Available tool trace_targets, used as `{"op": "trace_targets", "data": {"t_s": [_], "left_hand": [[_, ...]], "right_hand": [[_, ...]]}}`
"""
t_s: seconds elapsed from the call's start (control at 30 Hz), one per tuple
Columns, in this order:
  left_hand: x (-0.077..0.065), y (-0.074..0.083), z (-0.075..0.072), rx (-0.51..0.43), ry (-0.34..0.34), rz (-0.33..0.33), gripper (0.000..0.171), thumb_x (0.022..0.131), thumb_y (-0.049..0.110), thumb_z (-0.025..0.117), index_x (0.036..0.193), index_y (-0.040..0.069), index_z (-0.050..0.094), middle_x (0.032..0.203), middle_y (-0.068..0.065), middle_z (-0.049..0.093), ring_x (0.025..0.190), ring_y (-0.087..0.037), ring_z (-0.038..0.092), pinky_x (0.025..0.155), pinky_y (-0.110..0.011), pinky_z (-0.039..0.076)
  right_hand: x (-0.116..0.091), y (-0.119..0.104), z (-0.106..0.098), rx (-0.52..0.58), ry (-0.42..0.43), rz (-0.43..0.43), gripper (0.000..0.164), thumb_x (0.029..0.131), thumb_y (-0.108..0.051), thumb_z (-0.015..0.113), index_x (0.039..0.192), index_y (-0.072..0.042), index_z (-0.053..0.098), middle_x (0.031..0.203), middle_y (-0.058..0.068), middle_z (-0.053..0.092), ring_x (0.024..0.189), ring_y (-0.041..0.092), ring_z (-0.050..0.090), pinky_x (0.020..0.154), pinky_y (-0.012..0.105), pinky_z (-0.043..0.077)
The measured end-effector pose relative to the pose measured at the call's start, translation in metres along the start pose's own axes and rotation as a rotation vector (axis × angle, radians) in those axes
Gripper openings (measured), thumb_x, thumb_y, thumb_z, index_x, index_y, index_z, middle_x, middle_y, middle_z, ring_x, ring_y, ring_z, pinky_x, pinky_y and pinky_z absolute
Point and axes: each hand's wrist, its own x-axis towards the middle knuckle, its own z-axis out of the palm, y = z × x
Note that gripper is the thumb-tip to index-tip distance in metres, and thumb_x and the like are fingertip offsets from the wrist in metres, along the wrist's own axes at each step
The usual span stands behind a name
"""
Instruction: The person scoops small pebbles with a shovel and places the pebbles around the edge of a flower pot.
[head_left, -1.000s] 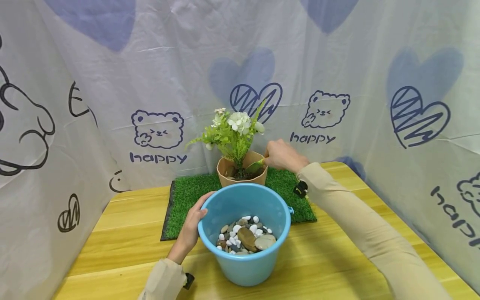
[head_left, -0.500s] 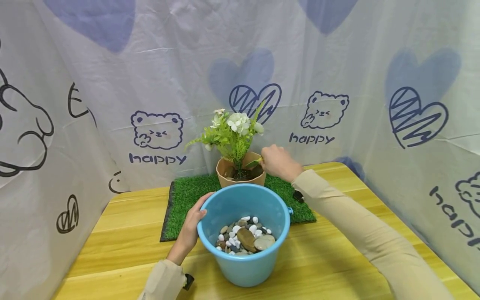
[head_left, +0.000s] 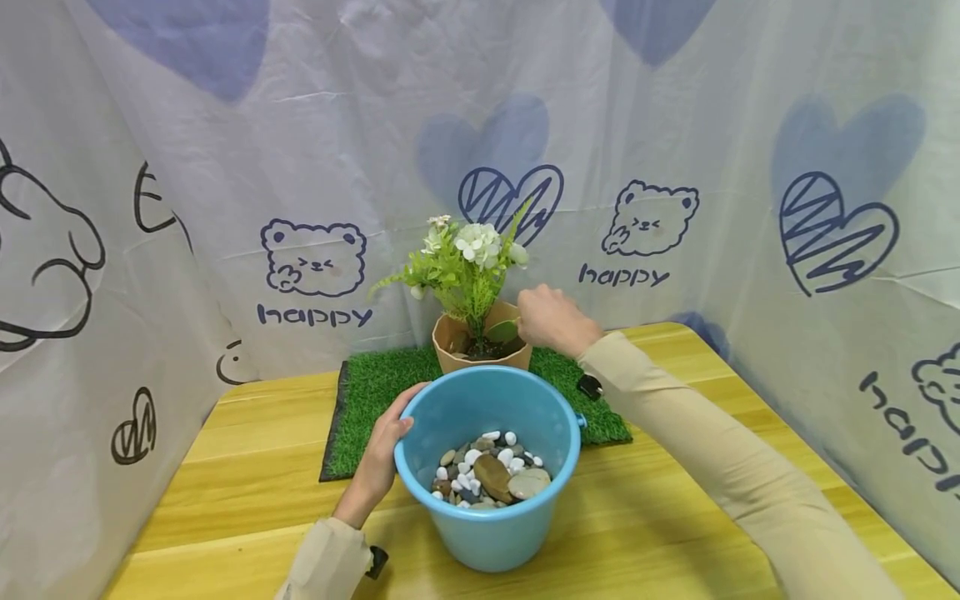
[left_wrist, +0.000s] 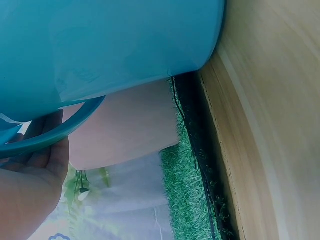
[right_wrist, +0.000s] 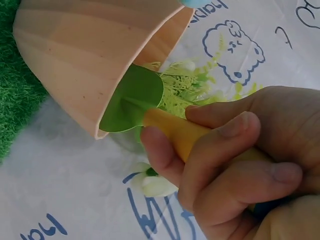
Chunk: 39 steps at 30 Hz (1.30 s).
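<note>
My right hand (head_left: 557, 320) grips a small garden trowel by its yellow handle (right_wrist: 182, 135). The trowel's green blade (right_wrist: 134, 97) reaches over the rim into a beige faceted flowerpot (right_wrist: 75, 50), beside the stems of a white-flowered plant (head_left: 468, 258) in dark soil (head_left: 480, 346). In the foreground stands a light blue bucket (head_left: 491, 537) holding white, grey and brown stones (head_left: 491, 475). My left hand (head_left: 381, 446) holds its rim on the left side, thumb over the edge. In the left wrist view, the fingers (left_wrist: 42, 157) pass behind a blue curved band of the bucket.
Under the flowerpot lies a green artificial grass mat (head_left: 375, 400) with a black edge, on a yellow wood-grain table (head_left: 240, 483). A white cloth (head_left: 337, 125) printed with hearts and bears hangs close behind the pot and along both sides. The bucket partly hides the pot's front.
My right hand has shifted slightly left toward the plant, and the trowel's blade has changed its tilt inside the flowerpot. My left hand and the bucket stay where they were.
</note>
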Motion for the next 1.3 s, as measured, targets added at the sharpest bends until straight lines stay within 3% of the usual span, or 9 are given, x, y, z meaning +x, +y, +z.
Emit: {"op": "trace_targets", "data": {"t_s": [0.2, 0.4, 0.53, 0.7, 0.9, 1.03, 1.13, 1.3], "left_hand": [[0.000, 0.000, 0.000, 0.003, 0.004, -0.003, 0.055, 0.095, 0.024, 0.030, 0.147, 0.015, 0.043, 0.144, -0.017, 0.049, 0.121, -0.041, 0.055, 0.089, -0.048, 0.052], [0.000, 0.000, 0.000, 0.000, 0.009, -0.004, 0.055, 0.094, 0.023, 0.032, 0.147, 0.013, 0.043, 0.143, -0.018, 0.050, 0.120, -0.041, 0.056, 0.088, -0.045, 0.054], [0.000, 0.001, 0.000, 0.000, 0.008, -0.005, 0.055, 0.094, 0.025, 0.033, 0.147, 0.013, 0.043, 0.143, -0.018, 0.050, 0.120, -0.041, 0.056, 0.089, -0.047, 0.053], [0.001, 0.001, 0.000, -0.002, -0.002, 0.000, 0.055, 0.095, 0.025, 0.032, 0.147, 0.012, 0.042, 0.143, -0.019, 0.049, 0.121, -0.044, 0.054, 0.089, -0.048, 0.053], [0.000, 0.001, -0.001, -0.005, -0.015, 0.009, 0.055, 0.095, 0.025, 0.032, 0.148, 0.010, 0.041, 0.144, -0.021, 0.048, 0.121, -0.046, 0.054, 0.089, -0.048, 0.053], [0.000, 0.000, -0.001, -0.005, -0.011, 0.005, 0.055, 0.095, 0.025, 0.032, 0.148, 0.011, 0.041, 0.144, -0.021, 0.048, 0.121, -0.045, 0.054, 0.089, -0.047, 0.053], [0.001, 0.000, 0.000, -0.004, -0.006, -0.005, 0.056, 0.095, 0.027, 0.033, 0.148, 0.011, 0.041, 0.144, -0.018, 0.049, 0.121, -0.043, 0.054, 0.089, -0.046, 0.053], [0.001, 0.002, 0.000, 0.000, -0.009, -0.002, 0.058, 0.094, 0.028, 0.032, 0.149, 0.009, 0.040, 0.144, -0.017, 0.049, 0.122, -0.042, 0.054, 0.088, -0.046, 0.053]], "right_hand": [[0.000, 0.013, 0.001, 0.056, 0.031, -0.029, 0.020, 0.094, -0.015, 0.059, 0.078, -0.005, 0.067, 0.066, 0.004, 0.061, 0.051, 0.013, 0.051, 0.047, 0.024, 0.045], [-0.002, 0.026, -0.002, 0.108, 0.039, -0.049, 0.025, 0.087, -0.026, 0.073, 0.098, -0.004, 0.075, 0.082, 0.006, 0.071, 0.060, 0.014, 0.059, 0.055, 0.024, 0.050], [-0.008, 0.033, -0.006, 0.156, 0.028, -0.052, 0.030, 0.087, -0.030, 0.072, 0.102, -0.005, 0.075, 0.080, 0.005, 0.069, 0.056, 0.012, 0.055, 0.050, 0.022, 0.047], [-0.017, 0.038, -0.012, 0.154, 0.048, -0.061, 0.033, 0.089, -0.035, 0.069, 0.107, -0.008, 0.075, 0.065, 0.001, 0.063, 0.046, 0.008, 0.044, 0.042, 0.019, 0.036], [-0.024, 0.044, -0.013, 0.159, 0.053, -0.104, 0.031, 0.091, -0.038, 0.065, 0.100, -0.011, 0.077, 0.061, -0.002, 0.060, 0.047, 0.009, 0.043, 0.045, 0.022, 0.035], [-0.025, 0.054, -0.011, 0.251, -0.026, -0.143, 0.027, 0.093, -0.036, 0.063, 0.094, -0.014, 0.078, 0.063, -0.002, 0.063, 0.050, 0.010, 0.042, 0.050, 0.024, 0.036], [-0.026, 0.062, -0.008, 0.386, -0.126, -0.103, 0.026, 0.094, -0.036, 0.062, 0.092, -0.015, 0.077, 0.062, -0.001, 0.060, 0.047, 0.010, 0.036, 0.047, 0.024, 0.032], [-0.027, 0.070, -0.004, 0.548, -0.267, -0.011, 0.028, 0.090, -0.035, 0.068, 0.104, -0.012, 0.075, 0.065, 0.000, 0.058, 0.044, 0.008, 0.033, 0.043, 0.022, 0.030]]}}
